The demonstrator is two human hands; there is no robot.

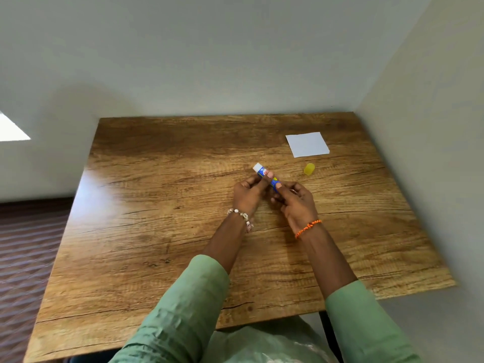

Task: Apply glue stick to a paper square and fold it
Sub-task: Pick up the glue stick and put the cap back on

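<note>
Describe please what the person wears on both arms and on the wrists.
Both arms have loose light green sleeves, pushed up so the forearms are bare. The left sleeve is wrinkled; the right sleeve looks smoother. The left hand has a bracelet of pale beads at its wrist. The right hand has a braided orange thread band. No rings can be made out.

Head camera looks steeply down, fairly near, over the table (157, 231).
</note>
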